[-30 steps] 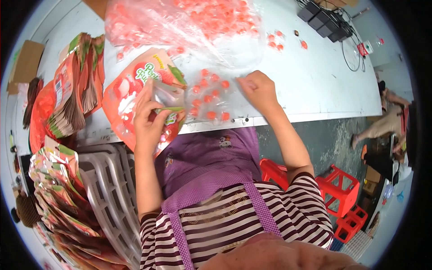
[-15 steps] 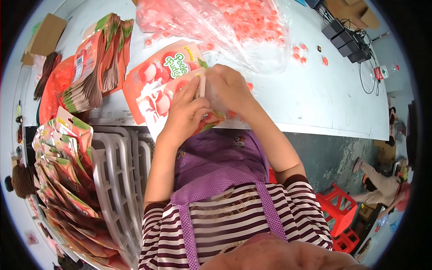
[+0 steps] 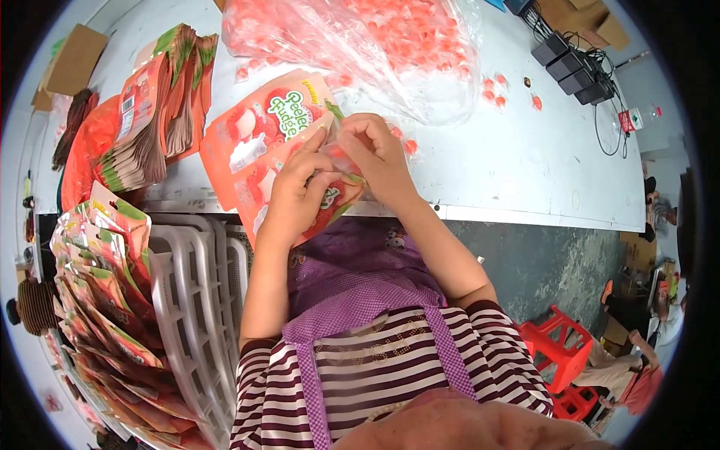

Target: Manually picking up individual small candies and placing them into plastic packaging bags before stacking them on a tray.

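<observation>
My left hand (image 3: 298, 187) is closed around the edge of a red and pink printed pouch (image 3: 262, 178), fingers over its upper side near the mouth. The pouch lies tilted at the table's front edge and overlaps another flat pouch (image 3: 247, 124) of the same kind. At its mouth is my right hand (image 3: 380, 157), thumb and fingers curled together; what they pinch is hidden. Between the two hands shows something clear and pinkish, too small to name. Beyond my right hand, a few wrapped red candies (image 3: 409, 147) lie loose.
A large clear bag (image 3: 360, 45) of wrapped red candies sits at the back. Stacked empty pouches (image 3: 142, 142) stand left on the white table (image 3: 540, 172). Below left, filled pouches (image 3: 112, 277) fill a grey crate (image 3: 180, 277). Black adapters (image 3: 570, 71) lie back right; red stools (image 3: 559, 349) stand right.
My right hand has shifted slightly down and right, its fingers now curled at the pouch's mouth. The left hand still grips the pouch. A person at far right has moved.
</observation>
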`<control>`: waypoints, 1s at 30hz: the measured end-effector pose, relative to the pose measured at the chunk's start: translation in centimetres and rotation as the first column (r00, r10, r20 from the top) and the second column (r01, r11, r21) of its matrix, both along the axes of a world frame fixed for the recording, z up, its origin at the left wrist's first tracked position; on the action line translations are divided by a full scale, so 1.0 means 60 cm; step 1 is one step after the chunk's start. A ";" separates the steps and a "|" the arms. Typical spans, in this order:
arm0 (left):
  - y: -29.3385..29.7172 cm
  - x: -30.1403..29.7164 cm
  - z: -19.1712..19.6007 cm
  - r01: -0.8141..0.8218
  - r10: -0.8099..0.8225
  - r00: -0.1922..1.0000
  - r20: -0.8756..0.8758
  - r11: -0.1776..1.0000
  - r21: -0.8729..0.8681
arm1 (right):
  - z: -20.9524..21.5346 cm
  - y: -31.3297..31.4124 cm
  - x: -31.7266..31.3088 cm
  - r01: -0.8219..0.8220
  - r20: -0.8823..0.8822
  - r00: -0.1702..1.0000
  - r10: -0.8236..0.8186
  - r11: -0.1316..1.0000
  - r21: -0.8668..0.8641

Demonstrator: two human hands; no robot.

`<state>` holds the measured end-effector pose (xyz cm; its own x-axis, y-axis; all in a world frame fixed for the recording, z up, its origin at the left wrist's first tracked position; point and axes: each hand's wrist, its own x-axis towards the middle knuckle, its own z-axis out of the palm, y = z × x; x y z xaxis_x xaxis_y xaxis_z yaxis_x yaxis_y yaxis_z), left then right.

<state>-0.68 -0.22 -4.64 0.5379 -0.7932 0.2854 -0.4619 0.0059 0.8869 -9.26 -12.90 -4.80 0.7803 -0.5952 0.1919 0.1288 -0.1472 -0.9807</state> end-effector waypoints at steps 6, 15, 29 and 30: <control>0.005 -0.005 0.013 0.028 -0.029 0.997 -0.067 0.999 -0.023 | -0.022 -0.011 -0.020 0.030 0.268 0.958 0.099 0.898 -0.439; 0.040 -0.013 0.029 0.150 -0.177 0.945 -0.276 0.982 -0.116 | 0.013 0.005 -0.067 -0.217 0.073 0.923 0.379 0.668 -0.712; 0.139 -0.036 0.008 0.029 -0.343 0.704 -0.622 0.889 -0.457 | 0.080 0.089 -0.073 -0.474 -0.081 0.830 0.552 0.622 -0.624; 0.137 -0.036 0.009 0.114 -0.407 0.717 -0.566 0.870 -0.480 | 0.087 0.088 -0.076 -0.556 -0.137 0.782 0.608 0.581 -0.594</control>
